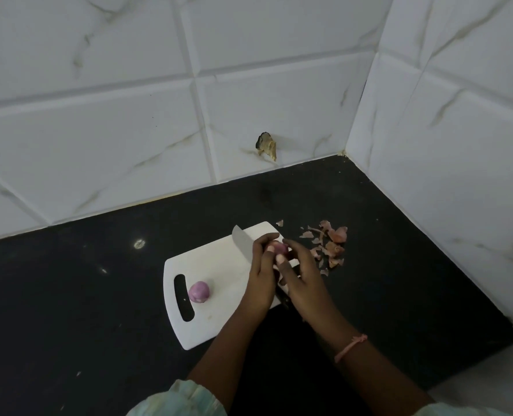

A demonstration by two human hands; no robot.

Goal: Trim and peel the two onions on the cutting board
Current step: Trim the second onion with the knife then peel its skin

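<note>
Item: second onion, pinched between fingers of my left hand and right hand, which also seems to grip the knife; peeled onion well left; risk: blade beside left fingers nicking them.

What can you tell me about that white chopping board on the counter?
The cutting board is a white rectangle with rounded corners, plastic by its look, with a dark slot handle near its left edge. It lies flat and skewed on the black countertop. A peeled purple onion rests on it beside the slot. Both hands work over its far right part, hiding that corner, and a knife blade pokes up above it there.
</note>
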